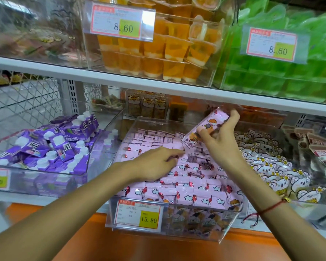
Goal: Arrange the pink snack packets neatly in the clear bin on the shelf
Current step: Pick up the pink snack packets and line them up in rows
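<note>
Right hand [219,135] gripping a raised pink packet [205,127], left hand [154,162] flat, fingers straight, on packets in clear bin [231,228].

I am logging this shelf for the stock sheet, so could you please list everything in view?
pink snack packets: many, pink, in rows in the clear bin
held packet: one, pink, raised above the bin
clear bin: one, transparent, lower shelf centre, tag 15.80
purple cartons: many, purple with white caps, left bin
flower-print packets: many, white, right bin
orange jelly cups: many, orange, upper shelf
green packs: many, green, upper right
left hand: resting on the packets
right hand: gripping the held packet
</note>
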